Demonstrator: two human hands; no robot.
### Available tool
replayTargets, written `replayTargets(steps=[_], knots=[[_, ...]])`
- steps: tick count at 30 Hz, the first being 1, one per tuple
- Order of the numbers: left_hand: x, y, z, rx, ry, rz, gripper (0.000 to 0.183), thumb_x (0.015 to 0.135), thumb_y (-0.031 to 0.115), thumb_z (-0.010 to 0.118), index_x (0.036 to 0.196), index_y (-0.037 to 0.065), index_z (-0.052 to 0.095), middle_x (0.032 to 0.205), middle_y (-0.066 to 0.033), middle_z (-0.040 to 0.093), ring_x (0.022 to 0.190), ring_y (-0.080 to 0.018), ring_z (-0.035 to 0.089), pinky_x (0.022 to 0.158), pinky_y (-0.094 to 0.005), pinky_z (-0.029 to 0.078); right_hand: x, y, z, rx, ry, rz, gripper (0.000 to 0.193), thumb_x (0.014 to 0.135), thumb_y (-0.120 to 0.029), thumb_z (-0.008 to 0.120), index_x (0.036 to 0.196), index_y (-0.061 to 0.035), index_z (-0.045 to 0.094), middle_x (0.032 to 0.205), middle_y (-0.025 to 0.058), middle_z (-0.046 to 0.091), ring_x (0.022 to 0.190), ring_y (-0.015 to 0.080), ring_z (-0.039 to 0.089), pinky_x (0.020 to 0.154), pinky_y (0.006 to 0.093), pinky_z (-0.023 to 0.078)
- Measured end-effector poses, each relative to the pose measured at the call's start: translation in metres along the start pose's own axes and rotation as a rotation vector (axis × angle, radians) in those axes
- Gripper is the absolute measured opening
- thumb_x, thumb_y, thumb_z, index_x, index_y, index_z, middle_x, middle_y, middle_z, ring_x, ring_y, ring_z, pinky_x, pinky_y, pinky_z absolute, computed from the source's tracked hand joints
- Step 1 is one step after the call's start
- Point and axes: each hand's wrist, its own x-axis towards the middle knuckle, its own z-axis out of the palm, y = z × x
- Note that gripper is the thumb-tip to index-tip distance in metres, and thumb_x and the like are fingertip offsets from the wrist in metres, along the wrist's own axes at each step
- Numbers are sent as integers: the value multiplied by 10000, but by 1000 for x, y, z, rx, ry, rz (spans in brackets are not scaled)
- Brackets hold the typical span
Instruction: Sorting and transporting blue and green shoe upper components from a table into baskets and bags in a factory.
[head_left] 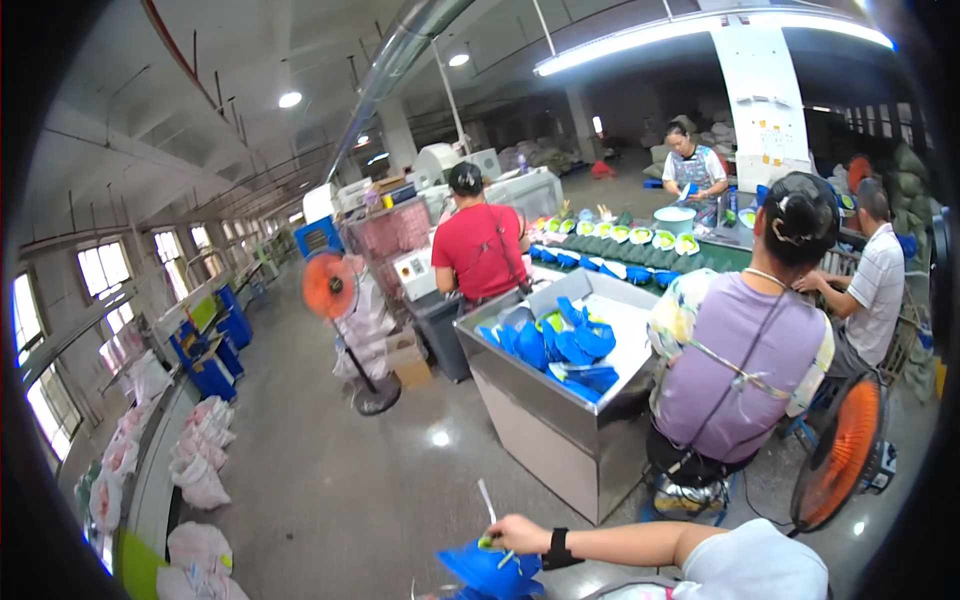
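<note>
My right hand [520, 535], with a black band at its wrist, reaches in from the lower right. Its fingers are closed on a blue curved piece [490, 568] with a yellow-green part at the top. A narrow white strip [486, 500] stands up beside the fingers. More blue is at the picture's lower edge, where it is cut off. My left hand is not in view. Ahead, a metal-sided bin [540, 425] holds a heap of similar blue pieces [570, 345], some with yellow-green showing.
A person in a purple vest [745, 375] sits right of the bin; one in red [480, 250] stands beyond it. Others work along a green conveyor [710, 261] bearing rows of pieces. Orange fans stand left [328, 285] and right [840, 455]. White sacks [200, 470] line the left.
</note>
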Motion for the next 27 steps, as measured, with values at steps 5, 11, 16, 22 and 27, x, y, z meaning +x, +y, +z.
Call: replayTargets(steps=[5, 11, 16, 22, 27], knots=[[201, 96, 110, -102, -184, 259, 241, 918, 190, 389, 898, 15, 554, 873, -90, 610, 781, -152, 552, 677, -288, 448, 98, -36, -181, 16, 563, -217, 114, 739, -66, 584, 825, -8, 632, 699, 191, 594, 634, 251, 600, 594, 351, 457], [307, 237, 316, -264, -549, 718, 295, 938, 195, 387, 1029, -40, 543, 999, -119, 597, 978, -171, 546, 851, -292, 411, 115, -26, -358, -400, 1079, -393, 233, 669, -101, 644, 894, -42, 627, 781, 102, 626, 652, 252, 581, 635, 282, 468], [373, 225, 454, 17, -581, 809, 225, 900, 200, 472, 964, 3, 560, 852, -139, 622, 785, -225, 599, 685, -316, 458, 162, 56, -394, -1063, 1124, -523, 181, 650, -49, 587, 825, -90, 611, 830, 36, 631, 743, 216, 577, 605, 308, 494], [463, 101, 581, 883, -1010, 930, 241, 829, 281, 481, 848, 83, 617, 842, -171, 617, 823, -346, 583, 708, -458, 454, 173, 222, -350, -1231, 435, 253, 92, 690, -154, 539, 721, -116, 617, 740, -5, 611, 778, 188, 556, 609, 306, 493], [490, 89, 633, 866, -1166, 958, 220, 834, 265, 498, 858, 77, 608, 835, -181, 616, 801, -370, 583, 692, -459, 452, 156, 266, -349, -1172, 432, 622, 75, 656, -159, 560, 686, -123, 618, 717, 6, 612, 742, 205, 566, 609, 327, 490]])
